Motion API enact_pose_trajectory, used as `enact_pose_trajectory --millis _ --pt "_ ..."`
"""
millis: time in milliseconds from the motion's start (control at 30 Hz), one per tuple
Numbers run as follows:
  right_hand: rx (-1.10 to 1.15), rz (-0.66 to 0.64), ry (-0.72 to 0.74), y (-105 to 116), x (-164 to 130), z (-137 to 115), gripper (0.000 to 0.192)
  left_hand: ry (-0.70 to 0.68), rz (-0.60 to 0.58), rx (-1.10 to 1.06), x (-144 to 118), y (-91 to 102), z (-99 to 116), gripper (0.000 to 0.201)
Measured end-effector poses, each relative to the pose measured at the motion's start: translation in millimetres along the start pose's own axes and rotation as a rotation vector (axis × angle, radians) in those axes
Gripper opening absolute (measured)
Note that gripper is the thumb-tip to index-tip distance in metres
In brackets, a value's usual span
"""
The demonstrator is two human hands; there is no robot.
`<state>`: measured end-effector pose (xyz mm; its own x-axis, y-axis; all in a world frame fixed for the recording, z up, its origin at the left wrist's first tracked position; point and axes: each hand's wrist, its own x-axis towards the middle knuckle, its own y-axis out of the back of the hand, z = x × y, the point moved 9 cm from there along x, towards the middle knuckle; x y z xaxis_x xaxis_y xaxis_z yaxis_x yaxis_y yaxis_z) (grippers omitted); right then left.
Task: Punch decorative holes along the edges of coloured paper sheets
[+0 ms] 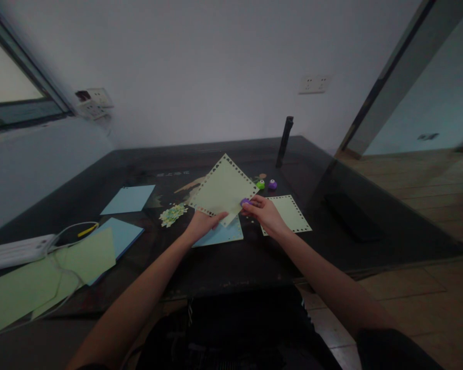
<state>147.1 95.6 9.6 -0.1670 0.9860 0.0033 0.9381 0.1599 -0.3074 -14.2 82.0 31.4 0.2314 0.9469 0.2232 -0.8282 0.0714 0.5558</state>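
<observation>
My left hand (205, 225) grips a pale green sheet of paper (224, 190) by its lower edge, thumb on top. Small punched holes run along most of the sheet's edges, and it is turned like a diamond. My right hand (265, 211) pinches a small purple craft punch (245, 202) at the sheet's lower right edge. Below the sheet lies a blue sheet (224, 235), partly hidden. Another pale green sheet with holed edges (293, 213) rests beyond my right hand. A green punch (260, 185) and another purple punch (272, 184) stand behind.
A heap of paper bits (173, 215) lies left of my left hand. Further left are blue paper (129, 199), green sheets (61, 272), a white power strip (19, 252) and a yellow pen (87, 229). On the right lies a dark flat object (353, 218); a black upright post (284, 141) stands behind.
</observation>
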Motion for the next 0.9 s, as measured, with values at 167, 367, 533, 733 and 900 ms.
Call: enact_pose_trajectory --millis 167,367,533,733,900 --pt "-0.003 0.008 0.002 -0.2 -1.5 -1.1 0.028 0.002 -0.009 -0.006 0.5 -0.8 -0.7 0.037" --pt "-0.025 0.004 0.006 -0.6 -1.7 -2.1 0.028 0.0 -0.003 0.006 -0.4 0.2 2.3 0.037" --pt "-0.033 0.011 0.004 -0.1 -1.5 -2.5 0.03 0.008 0.0 0.006 -0.7 0.5 1.3 0.037" --pt "-0.065 0.008 0.028 -0.1 -1.8 -3.9 0.029 -0.004 -0.014 0.017 -0.6 -0.5 0.7 0.038" --pt "-0.078 0.011 0.032 0.4 -2.2 -4.6 0.029 0.007 -0.014 0.0 -0.9 -0.7 0.5 0.038"
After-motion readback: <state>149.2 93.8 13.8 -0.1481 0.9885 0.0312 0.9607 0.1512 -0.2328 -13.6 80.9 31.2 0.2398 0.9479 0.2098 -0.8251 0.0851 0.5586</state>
